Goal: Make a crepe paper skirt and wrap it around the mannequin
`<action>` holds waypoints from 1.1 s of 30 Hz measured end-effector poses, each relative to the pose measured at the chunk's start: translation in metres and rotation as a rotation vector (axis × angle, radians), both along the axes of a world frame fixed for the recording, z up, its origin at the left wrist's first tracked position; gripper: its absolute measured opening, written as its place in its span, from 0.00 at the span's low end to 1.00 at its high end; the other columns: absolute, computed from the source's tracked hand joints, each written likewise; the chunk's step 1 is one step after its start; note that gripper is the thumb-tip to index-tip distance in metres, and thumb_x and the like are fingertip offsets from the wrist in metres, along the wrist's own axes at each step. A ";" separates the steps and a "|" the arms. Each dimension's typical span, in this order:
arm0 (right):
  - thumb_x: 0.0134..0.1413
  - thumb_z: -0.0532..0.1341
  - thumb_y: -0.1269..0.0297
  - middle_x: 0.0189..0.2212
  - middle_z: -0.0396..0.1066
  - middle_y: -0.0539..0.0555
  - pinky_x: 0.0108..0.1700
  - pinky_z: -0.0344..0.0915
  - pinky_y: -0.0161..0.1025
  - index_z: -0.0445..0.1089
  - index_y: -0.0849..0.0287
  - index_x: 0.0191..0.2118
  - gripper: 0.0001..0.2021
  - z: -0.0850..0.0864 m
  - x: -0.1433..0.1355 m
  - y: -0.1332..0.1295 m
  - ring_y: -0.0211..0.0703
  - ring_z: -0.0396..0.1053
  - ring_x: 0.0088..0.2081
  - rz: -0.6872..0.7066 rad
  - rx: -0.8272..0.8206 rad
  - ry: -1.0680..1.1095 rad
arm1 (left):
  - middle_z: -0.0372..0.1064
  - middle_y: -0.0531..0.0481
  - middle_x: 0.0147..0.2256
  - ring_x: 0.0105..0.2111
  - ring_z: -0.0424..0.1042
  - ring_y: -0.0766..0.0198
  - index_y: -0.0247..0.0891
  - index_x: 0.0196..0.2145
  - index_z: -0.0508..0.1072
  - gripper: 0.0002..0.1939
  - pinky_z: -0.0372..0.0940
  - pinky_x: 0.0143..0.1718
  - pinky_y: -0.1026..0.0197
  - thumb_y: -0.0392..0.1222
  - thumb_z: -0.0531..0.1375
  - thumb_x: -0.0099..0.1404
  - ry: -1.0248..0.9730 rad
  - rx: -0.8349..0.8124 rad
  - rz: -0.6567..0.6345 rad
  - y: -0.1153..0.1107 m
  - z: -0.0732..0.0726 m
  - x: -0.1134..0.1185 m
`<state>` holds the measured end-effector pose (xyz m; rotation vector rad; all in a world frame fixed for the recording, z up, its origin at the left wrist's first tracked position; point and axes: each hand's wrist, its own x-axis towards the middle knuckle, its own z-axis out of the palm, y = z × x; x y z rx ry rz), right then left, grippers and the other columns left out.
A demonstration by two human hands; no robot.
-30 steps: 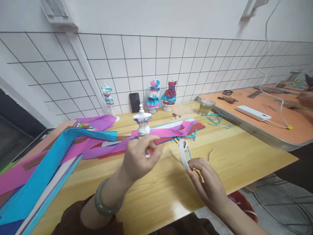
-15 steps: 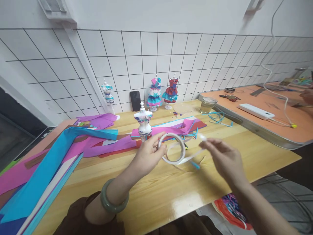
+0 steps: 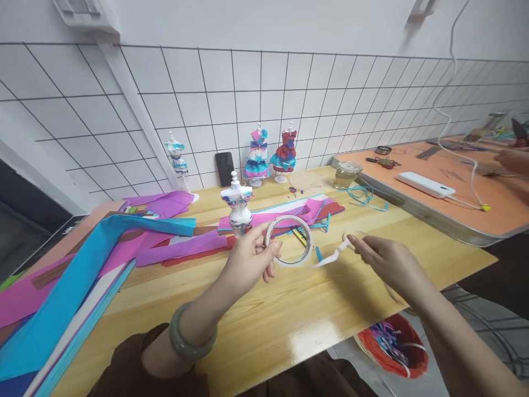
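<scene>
My left hand point(image 3: 250, 256) grips a thin roll of white double-sided tape point(image 3: 309, 249) by its left rim, the ring facing me over the table. Between thumb and fingers, my right hand point(image 3: 382, 255) pinches a loose strip of white tape point(image 3: 330, 258), whose other end hangs toward the roll; whether it still joins the roll I cannot tell. A small white dress-form mannequin point(image 3: 239, 212) with coloured scraps around its chest stands just behind my left hand. Through the ring shows a yellow cutter knife point(image 3: 299, 237) on the table.
Strips of blue crepe paper point(image 3: 88, 275) and purple crepe paper point(image 3: 177, 248) cover the left side. Behind stand dressed mannequins point(image 3: 257, 157), a black phone point(image 3: 225, 169) and a glass jar point(image 3: 346, 175). A red bin point(image 3: 413, 353) sits below the table edge; another person's hand point(image 3: 512, 161) is far right.
My right hand has drawn slightly right and the tape strip now hangs slack and curled, where it was taut from the roll. The view has shifted slightly.
</scene>
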<state>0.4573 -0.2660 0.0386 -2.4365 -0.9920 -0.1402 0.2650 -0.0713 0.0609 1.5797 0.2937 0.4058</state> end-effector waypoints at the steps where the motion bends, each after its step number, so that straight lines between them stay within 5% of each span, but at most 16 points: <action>1: 0.54 0.49 0.46 0.18 0.67 0.52 0.24 0.59 0.35 0.69 0.59 0.25 0.23 0.005 -0.006 0.003 0.40 0.65 0.22 0.068 0.049 0.069 | 0.62 0.54 0.26 0.15 0.61 0.73 0.39 0.53 0.59 0.24 0.58 0.12 0.69 0.47 0.55 0.59 0.015 0.006 -0.011 0.000 -0.001 0.000; 8: 0.49 0.58 0.51 0.41 0.69 0.57 0.42 0.63 0.41 0.66 0.57 0.46 0.21 0.014 -0.037 0.040 0.45 0.67 0.41 0.362 0.436 0.412 | 0.57 0.57 0.23 0.16 0.57 0.76 0.40 0.53 0.61 0.24 0.55 0.14 0.71 0.48 0.55 0.60 0.051 0.086 -0.056 -0.001 0.001 -0.004; 11: 0.50 0.58 0.52 0.34 0.69 0.54 0.36 0.64 0.36 0.66 0.58 0.44 0.19 0.015 -0.039 0.048 0.41 0.66 0.35 0.478 0.409 0.682 | 0.60 0.55 0.24 0.16 0.54 0.77 0.39 0.52 0.64 0.23 0.53 0.15 0.70 0.47 0.56 0.59 0.016 0.102 -0.074 -0.002 0.003 -0.004; 15: 0.50 0.60 0.54 0.20 0.62 0.48 0.25 0.58 0.30 0.67 0.61 0.27 0.14 0.014 -0.041 0.050 0.31 0.59 0.21 0.601 0.334 0.971 | 0.64 0.52 0.27 0.17 0.56 0.76 0.38 0.51 0.65 0.25 0.53 0.15 0.70 0.48 0.58 0.57 0.008 0.052 -0.038 0.000 0.001 -0.001; 19: 0.47 0.62 0.56 0.21 0.61 0.47 0.23 0.59 0.30 0.66 0.61 0.26 0.12 0.009 -0.043 0.049 0.29 0.60 0.19 0.497 0.605 1.096 | 0.65 0.46 0.38 0.21 0.62 0.73 0.39 0.55 0.58 0.32 0.56 0.16 0.69 0.49 0.60 0.54 -0.031 -0.065 0.062 0.000 -0.006 0.004; 23: 0.46 0.64 0.60 0.27 0.66 0.49 0.28 0.65 0.33 0.69 0.59 0.28 0.08 0.011 -0.052 0.048 0.32 0.66 0.23 0.420 0.869 1.134 | 0.65 0.43 0.40 0.35 0.66 0.64 0.35 0.54 0.58 0.35 0.63 0.32 0.63 0.44 0.64 0.50 -0.020 -0.194 -0.040 -0.009 -0.013 0.009; 26: 0.48 0.63 0.63 0.31 0.67 0.49 0.34 0.69 0.36 0.69 0.57 0.28 0.05 0.016 -0.064 0.048 0.34 0.69 0.28 0.470 0.912 1.086 | 0.66 0.43 0.43 0.44 0.65 0.59 0.38 0.52 0.58 0.34 0.59 0.44 0.57 0.39 0.66 0.49 -0.059 -0.323 -0.187 -0.018 -0.017 0.009; 33: 0.49 0.62 0.65 0.34 0.69 0.50 0.38 0.71 0.37 0.70 0.57 0.30 0.02 0.027 -0.084 0.051 0.39 0.71 0.33 0.421 0.869 0.751 | 0.67 0.50 0.32 0.39 0.70 0.58 0.40 0.52 0.57 0.30 0.58 0.42 0.56 0.37 0.63 0.53 -0.071 -0.519 -0.326 -0.021 -0.016 0.004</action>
